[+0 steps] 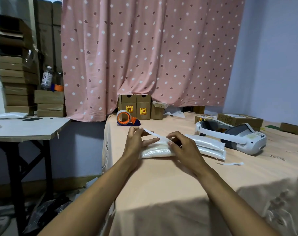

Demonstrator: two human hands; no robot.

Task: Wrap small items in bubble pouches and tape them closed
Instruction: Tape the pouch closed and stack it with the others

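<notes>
A white bubble pouch [155, 151] lies flat on the cloth-covered tabletop [162, 193]. It bulges a little, but its milky skin hides whatever is inside. Above it a narrow white strip [153, 133] runs slanting between both hands. The left hand [136, 142], at the pouch's left end, pinches the strip's raised end between thumb and forefinger, with its other fingers [150, 141] stretched loosely towards the pouch. The right hand [184, 149], at the pouch's right end, has its fingers curled and pinches the strip's lower end at the pouch's far edge.

Just right of the pouch lies a stack of spare pouches [208, 147], and right of that a white headset [238, 138]. A loose strip [231, 163] lies on the cloth right of the pouch, on the near side of the stack. Behind the pouch stands an orange tape dispenser [126, 118], and further behind, against the curtain [144, 48], upright cardboard boxes [136, 107] with their tops shut.

The pouch sits close to the tabletop's left edge. Beyond that edge a gap separates it from a side table [25, 128]. On the near side of the pouch the cloth is bare apart from the forearms.
</notes>
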